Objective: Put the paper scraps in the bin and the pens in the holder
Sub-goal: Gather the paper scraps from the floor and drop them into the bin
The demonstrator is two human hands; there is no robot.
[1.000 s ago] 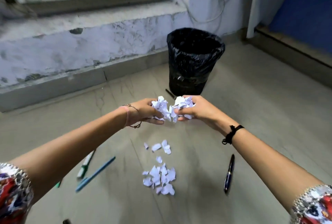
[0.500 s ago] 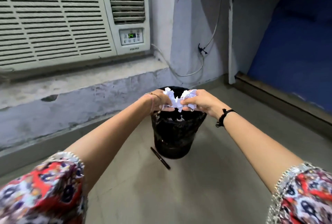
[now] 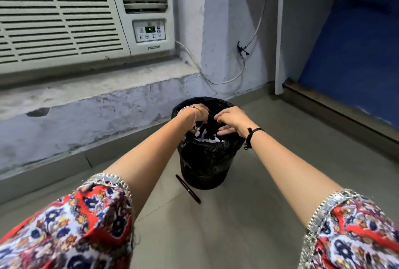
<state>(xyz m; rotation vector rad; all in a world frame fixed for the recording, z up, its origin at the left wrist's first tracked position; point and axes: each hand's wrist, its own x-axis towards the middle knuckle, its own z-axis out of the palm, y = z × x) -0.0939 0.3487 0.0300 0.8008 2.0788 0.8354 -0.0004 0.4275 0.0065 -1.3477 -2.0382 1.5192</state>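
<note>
Both hands hung over a black-lined bin [image 3: 205,160] on the floor: left hand [image 3: 199,113] curled loosely, right hand [image 3: 230,119] with fingers spread, neither holding anything. Crumpled white paper scraps [image 3: 207,139] lay inside the bin; a black pen [image 3: 188,188] lay beside its base.

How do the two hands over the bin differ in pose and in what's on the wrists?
The left hand is curled, fingers pointing down into the bin; the right hand is spread, fingers splayed above the opening. The left wrist has a thin bracelet; the right has a black band. Both are over the bin and show no paper.
</note>
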